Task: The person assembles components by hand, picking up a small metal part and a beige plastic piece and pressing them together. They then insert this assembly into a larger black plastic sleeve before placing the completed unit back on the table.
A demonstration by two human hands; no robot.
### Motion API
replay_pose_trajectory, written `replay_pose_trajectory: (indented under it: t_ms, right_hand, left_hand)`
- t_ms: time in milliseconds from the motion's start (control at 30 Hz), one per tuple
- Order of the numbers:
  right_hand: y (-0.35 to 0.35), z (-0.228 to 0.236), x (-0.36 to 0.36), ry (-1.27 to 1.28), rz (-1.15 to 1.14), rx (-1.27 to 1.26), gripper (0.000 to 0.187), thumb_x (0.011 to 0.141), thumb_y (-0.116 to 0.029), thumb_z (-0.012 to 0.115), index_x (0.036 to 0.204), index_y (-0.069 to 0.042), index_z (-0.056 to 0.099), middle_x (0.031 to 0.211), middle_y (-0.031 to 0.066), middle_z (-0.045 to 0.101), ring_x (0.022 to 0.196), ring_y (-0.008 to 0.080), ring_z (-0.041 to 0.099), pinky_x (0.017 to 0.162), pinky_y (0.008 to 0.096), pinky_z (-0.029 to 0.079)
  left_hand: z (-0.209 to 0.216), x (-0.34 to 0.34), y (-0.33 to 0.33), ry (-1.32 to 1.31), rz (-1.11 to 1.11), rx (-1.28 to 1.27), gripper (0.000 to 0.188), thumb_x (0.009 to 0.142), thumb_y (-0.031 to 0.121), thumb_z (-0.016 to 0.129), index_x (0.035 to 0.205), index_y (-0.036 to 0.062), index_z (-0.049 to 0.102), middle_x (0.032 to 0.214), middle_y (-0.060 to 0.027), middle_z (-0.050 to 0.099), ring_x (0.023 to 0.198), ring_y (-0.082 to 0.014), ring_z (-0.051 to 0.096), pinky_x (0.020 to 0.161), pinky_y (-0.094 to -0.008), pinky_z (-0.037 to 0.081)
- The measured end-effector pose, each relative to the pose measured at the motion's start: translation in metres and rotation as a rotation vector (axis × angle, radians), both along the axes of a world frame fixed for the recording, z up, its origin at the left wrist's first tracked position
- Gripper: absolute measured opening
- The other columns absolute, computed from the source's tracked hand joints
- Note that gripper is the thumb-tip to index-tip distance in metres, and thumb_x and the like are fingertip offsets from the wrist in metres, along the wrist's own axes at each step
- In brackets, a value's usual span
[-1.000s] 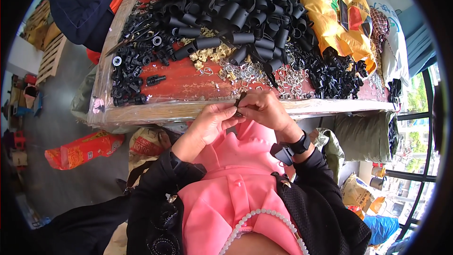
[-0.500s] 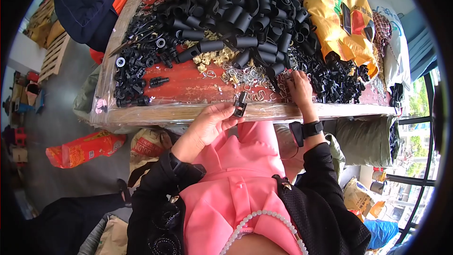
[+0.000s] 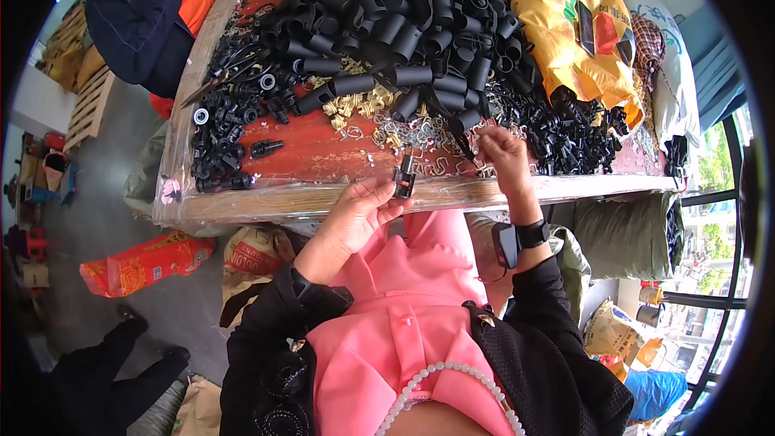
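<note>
My left hand [image 3: 365, 211] holds a small black plastic fitting [image 3: 404, 183] at the table's front edge, between thumb and fingers. The fitting has a narrow stem pointing away from me and an open slot in its wider body. My right hand [image 3: 507, 160] is above the table's near edge, thumb and fingertips pinched together; what lies between them is too small to make out. Close by it are scattered bent metal wire clips [image 3: 438, 166] and a heap of small black plastic pieces [image 3: 565, 141].
Black tubular parts [image 3: 404, 40] are piled high over the table [image 3: 311, 157]. Brass-coloured pieces [image 3: 355, 105] lie before them, and black threaded fittings [image 3: 218, 145] at the left. A yellow sack [image 3: 573, 24] stands right. Another person [image 3: 149, 24] is at the far left.
My right hand has come up from the small parts and shifted slightly left, its fingers now pinched. The left hand still holds the fitting. A person's dark-clothed legs at lower left have moved.
</note>
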State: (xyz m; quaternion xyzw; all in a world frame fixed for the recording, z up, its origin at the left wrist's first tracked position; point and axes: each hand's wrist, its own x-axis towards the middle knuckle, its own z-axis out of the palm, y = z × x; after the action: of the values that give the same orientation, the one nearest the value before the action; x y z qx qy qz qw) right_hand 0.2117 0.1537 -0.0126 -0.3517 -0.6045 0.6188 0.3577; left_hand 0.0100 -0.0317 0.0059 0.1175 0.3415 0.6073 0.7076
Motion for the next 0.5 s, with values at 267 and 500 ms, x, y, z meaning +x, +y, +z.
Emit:
replay_pose_trajectory:
  t_ms: [267,500]
  right_hand:
    - [-0.052,0.027,-0.036,0.082,0.301,-0.172,0.010,0.082,-0.007,0.050,0.090,-0.001,0.052,0.067,0.0012,0.053,0.051,0.0059,0.048,0.046,0.0164,0.040]
    - [-0.069,0.032,-0.048,0.050,0.487,-0.185,0.010,0.082,-0.009,0.051,0.088,-0.002,0.047,0.066,0.0000,0.051,0.051,0.0050,0.046,0.046,0.0154,0.039]
  left_hand:
    - [0.003,0.002,0.003,-0.024,0.047,0.071,0.018,0.081,0.015,0.053,0.095,0.0032,0.055,0.090,-0.0085,0.059,0.083,-0.0178,0.057,0.073,-0.0271,0.045]
    - [-0.001,0.004,0.003,-0.043,0.033,0.123,0.023,0.082,0.018,0.051,0.099,0.0028,0.053,0.095,-0.0110,0.058,0.089,-0.0208,0.056,0.076,-0.0306,0.044]
